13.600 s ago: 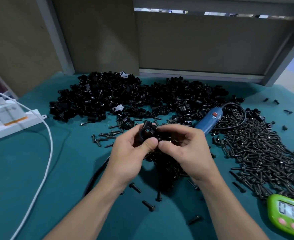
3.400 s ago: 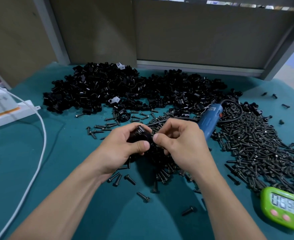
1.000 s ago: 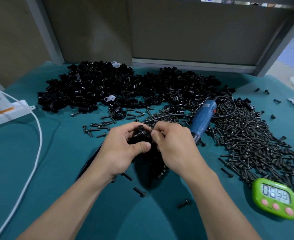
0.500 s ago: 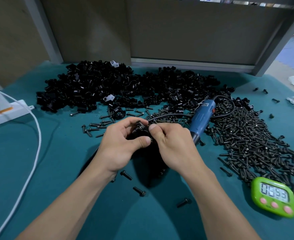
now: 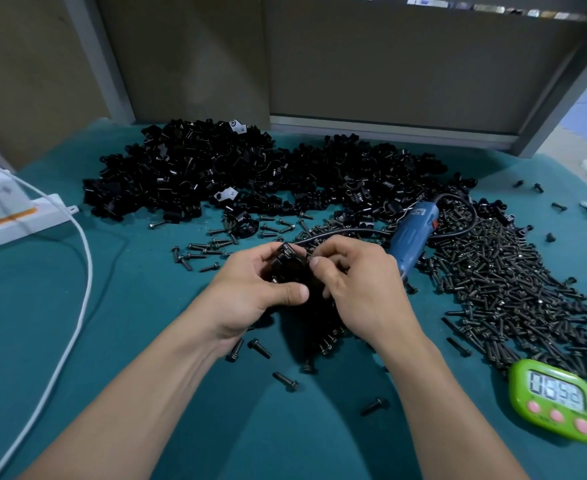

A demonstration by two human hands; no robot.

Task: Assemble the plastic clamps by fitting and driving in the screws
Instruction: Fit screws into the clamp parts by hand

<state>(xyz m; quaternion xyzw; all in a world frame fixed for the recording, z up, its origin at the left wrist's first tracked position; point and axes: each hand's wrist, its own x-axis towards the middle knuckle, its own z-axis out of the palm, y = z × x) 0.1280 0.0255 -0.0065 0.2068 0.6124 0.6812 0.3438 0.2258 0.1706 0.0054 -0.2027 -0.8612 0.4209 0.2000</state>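
I see the teal table (image 5: 129,341) filling the lower frame, with a heap of black clamp parts (image 5: 250,174) across the upper middle and a spread of screws (image 5: 510,289) at right. At centre, my left hand (image 5: 250,296) curls round one clamp (image 5: 290,270), thumb beneath and fingers over its top. My right hand (image 5: 358,289) pinches the clamp's right edge between thumb and forefinger.

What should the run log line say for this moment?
stage: fitting by hand | left hand: grips clamp | right hand: pinches clamp | blue driver: lying on table, untouched
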